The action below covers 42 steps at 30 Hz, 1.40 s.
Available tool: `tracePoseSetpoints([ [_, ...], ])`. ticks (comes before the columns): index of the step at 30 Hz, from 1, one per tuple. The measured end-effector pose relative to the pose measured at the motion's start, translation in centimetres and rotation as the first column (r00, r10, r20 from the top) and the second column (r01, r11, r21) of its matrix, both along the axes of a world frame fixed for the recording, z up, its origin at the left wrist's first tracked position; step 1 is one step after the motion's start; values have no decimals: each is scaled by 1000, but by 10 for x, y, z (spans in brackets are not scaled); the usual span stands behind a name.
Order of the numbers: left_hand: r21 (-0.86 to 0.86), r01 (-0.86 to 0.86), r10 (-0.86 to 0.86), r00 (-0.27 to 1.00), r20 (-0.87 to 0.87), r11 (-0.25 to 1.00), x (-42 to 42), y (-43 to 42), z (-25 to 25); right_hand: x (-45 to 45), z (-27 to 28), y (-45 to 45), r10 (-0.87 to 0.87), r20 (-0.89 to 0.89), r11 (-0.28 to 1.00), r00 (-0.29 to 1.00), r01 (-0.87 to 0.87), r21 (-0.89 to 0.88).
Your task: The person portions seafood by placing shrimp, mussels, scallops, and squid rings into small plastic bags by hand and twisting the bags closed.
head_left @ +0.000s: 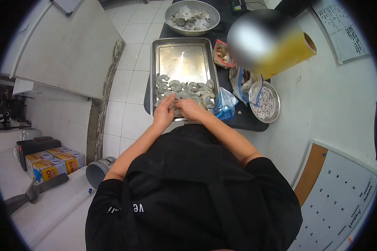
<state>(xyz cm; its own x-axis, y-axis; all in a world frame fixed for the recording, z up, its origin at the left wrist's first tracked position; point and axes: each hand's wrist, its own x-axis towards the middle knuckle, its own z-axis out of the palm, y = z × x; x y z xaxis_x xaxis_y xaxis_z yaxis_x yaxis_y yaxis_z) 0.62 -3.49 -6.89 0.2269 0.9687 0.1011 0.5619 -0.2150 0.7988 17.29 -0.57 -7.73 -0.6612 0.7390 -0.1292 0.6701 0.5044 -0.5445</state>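
Note:
My left hand (164, 112) and my right hand (189, 109) meet over the near end of a metal tray (182, 58). The fingers of both are closed and pinch a grey shrimp, mostly hidden by the fingertips. Around them, raw grey shrimp (176, 86) lie curled in rows across the near half of the tray. To the right, a round metal bowl (277, 112) holds paler shrimp (266, 102). Beyond the tray's far edge stands a larger metal bowl (192, 32) with a heap of shells or shrimp and what looks like ice.
Right of the tray lie a blue plastic bag (226, 104), a clear zip bag (244, 85) and a red-edged bag (223, 55). A yellow cylinder (291, 52), partly blurred, stands behind them by the wall. A grey bucket (97, 172) and several yellow boxes (56, 161) are at left.

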Motion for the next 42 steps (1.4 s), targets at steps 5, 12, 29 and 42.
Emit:
tracePoseSetpoints([
  [5,-100,-6,8,1000,16,995,1,4,10,-6,-12,-5,-154,97,957,983,124,260],
  [12,-111,-109,116,991,59,988,3,0,3,-10,8,6,-40,462,962,886,-90,256],
  [29,-101,-12,16,999,35,995,17,2,3,306,106,14,-770,-627,146,119,989,9],
  [42,-205,105,-94,993,65,973,38,12,7,397,-77,-56,-966,200,243,166,848,471],
])
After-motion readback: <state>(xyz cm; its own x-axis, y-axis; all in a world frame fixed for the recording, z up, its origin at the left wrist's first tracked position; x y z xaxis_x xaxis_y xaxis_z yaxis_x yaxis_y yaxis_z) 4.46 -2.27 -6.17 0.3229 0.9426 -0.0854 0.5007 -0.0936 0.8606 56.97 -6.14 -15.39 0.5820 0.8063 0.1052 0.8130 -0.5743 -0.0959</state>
